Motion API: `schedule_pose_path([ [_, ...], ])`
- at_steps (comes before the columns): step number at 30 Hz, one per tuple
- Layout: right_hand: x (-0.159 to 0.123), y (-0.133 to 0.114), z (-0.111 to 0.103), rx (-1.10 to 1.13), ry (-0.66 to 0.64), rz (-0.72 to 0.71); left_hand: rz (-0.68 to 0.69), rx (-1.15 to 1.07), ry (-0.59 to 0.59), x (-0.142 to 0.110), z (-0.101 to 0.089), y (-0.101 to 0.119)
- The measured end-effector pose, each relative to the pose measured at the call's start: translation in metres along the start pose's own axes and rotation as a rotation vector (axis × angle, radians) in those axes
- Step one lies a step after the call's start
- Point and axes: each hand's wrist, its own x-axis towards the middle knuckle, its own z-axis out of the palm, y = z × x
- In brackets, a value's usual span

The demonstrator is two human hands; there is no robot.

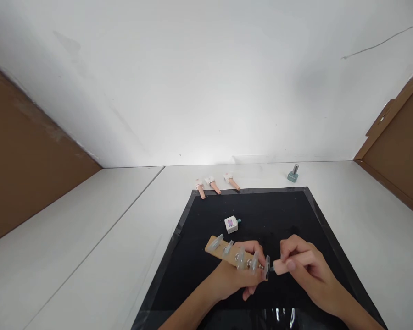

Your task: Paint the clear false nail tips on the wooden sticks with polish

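Note:
My left hand is closed around a wooden strip that carries a row of several clear false nail tips on small mounts. Between the fingers and thumb of my right hand is a nail polish brush, gripped by its pink cap. Its dark teal brush end is at the rightmost nail tip, which looks dark low down. Beyond my left hand, a small white square nail polish bottle with a purple mark stands uncapped, its teal neck pointing right.
Three pink-capped nail polish bottles lie at the back edge of the black mat. A teal bottle with a silver cap is farther right on the white table. A white wall and brown side panels surround the table.

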Motion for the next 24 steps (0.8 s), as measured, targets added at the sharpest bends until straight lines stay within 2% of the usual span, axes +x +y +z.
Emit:
schedule_pose_path([
  [14, 0.0002, 0.0033, 0.0016, -0.057, 0.146, 0.024, 0.002, 0.012, -0.072, -0.0025, -0.0017, -0.0046],
  [19, -0.0028, 0.0064, 0.0032, -0.009, 0.229, 0.031, -0.013, -0.010, -0.059, -0.0043, -0.0030, -0.0038],
  [21, -0.0042, 0.0077, 0.0031, 0.048, 0.210, 0.031, 0.003, -0.038, -0.068, -0.0043, -0.0037, -0.0039],
  [24, -0.0042, 0.0071, 0.0024, 0.124, 0.096, 0.023, 0.035, -0.076, -0.074, -0.0027, -0.0041, -0.0047],
])
